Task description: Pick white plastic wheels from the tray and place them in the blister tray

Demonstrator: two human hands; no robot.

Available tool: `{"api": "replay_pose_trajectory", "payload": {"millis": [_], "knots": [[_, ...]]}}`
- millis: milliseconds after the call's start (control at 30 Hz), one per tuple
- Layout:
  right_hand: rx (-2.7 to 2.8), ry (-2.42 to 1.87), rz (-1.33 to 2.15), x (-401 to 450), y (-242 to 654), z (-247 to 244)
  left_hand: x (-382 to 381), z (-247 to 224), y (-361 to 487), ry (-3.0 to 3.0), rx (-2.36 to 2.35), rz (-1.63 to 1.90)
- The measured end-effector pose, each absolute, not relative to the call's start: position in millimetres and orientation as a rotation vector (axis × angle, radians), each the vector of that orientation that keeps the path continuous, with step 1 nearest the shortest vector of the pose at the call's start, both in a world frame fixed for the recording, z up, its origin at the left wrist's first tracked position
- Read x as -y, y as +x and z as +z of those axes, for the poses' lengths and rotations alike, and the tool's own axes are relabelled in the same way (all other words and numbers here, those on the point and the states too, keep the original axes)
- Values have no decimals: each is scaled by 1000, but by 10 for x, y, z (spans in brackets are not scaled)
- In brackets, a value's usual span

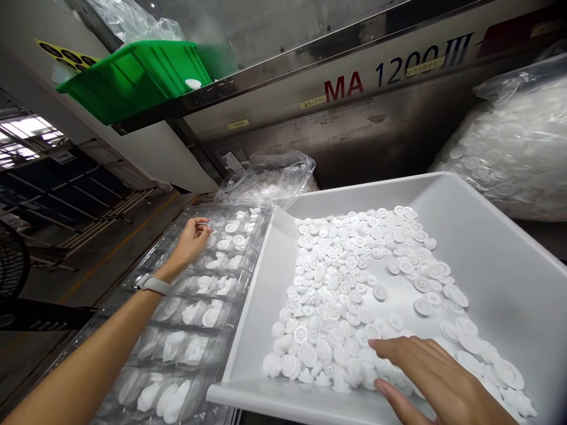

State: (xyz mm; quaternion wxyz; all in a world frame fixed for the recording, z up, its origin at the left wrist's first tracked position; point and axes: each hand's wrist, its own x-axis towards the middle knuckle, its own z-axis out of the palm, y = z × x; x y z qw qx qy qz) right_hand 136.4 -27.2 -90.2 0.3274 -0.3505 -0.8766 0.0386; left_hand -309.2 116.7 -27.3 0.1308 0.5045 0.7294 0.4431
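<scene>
My left hand (pixel 193 241), wearing a watch on the wrist, reaches over the far part of a clear plastic compartment tray (pixel 241 277). Its fingers are pinched together, and whatever they may hold is too small to make out. White round plastic parts (pixel 212 316) lie in rows in the tray's compartments. To the right stands a large pale grey tub (pixel 500 254) with many loose white discs (pixel 330 289) spread over its floor. My right hand (pixel 436 372) hovers over the near part of the tub, fingers apart and thumb spread, with nothing visible in it.
A green bin (pixel 133 74) sits on a machine ledge at upper left. Behind the tray is a clear bag of parts (pixel 272 177); a bigger full bag (pixel 522 141) stands at right. The machine front (pixel 283 118) closes off the back. A fan (pixel 13 260) is at far left.
</scene>
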Motion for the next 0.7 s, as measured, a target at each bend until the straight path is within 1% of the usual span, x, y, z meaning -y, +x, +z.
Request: {"api": "replay_pose_trajectory", "payload": {"millis": [233, 367, 533, 700], "knots": [[2320, -970, 158, 286, 1384, -845, -901, -15, -2922, 1668, -2224, 847], [2349, -979, 126, 297, 1398, -836, -832, -16, -2919, 1694, -2260, 672], [2376, -1008, 106, 292, 1409, -814, -894, -53, -3009, 1671, -2350, 581], [2400, -1020, 114, 290, 1399, -780, -717, 93, -3119, 1659, -2374, 608]]}}
